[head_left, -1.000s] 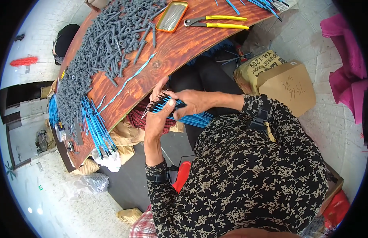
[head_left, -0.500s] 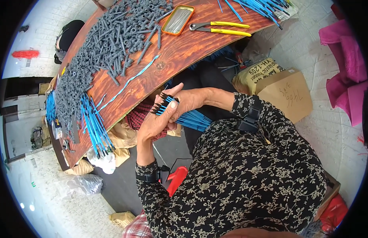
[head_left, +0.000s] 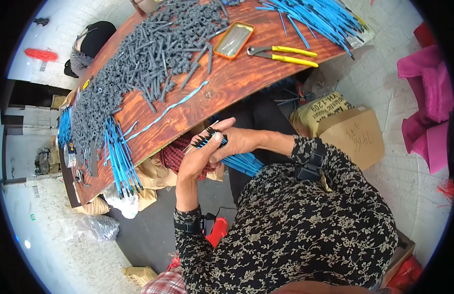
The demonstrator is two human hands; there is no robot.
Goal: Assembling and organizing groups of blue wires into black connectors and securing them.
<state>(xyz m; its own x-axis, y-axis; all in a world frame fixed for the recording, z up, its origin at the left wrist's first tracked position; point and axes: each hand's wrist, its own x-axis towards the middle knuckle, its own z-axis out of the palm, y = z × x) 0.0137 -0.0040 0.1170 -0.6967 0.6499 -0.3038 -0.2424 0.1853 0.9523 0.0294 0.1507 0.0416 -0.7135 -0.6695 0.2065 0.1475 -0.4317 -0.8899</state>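
A bundle of thin blue rods with black tips (head_left: 242,163) lies between my two hands, just off the near table edge. My left hand (head_left: 193,162) wraps round the black-tipped end, its thumb pressed against the tips. From the other side my right hand (head_left: 242,141) closes on the same bundle, some of its fingers stretched out toward the table. The blue shafts slant down to the right toward my lap. Part of the grip is hidden where the hands overlap.
On the wooden table (head_left: 187,110) lie a heap of grey plastic plugs (head_left: 153,56), a tin of thin metal pins (head_left: 233,40), yellow-handled pincers (head_left: 283,55), a twisted blue strip (head_left: 175,108) and more blue rods (head_left: 120,159). A cardboard box (head_left: 351,134) stands right.
The black tips look more tightly gathered and tilted between my hands. Both hands keep hold of the bundle. The whole view has shifted slightly.
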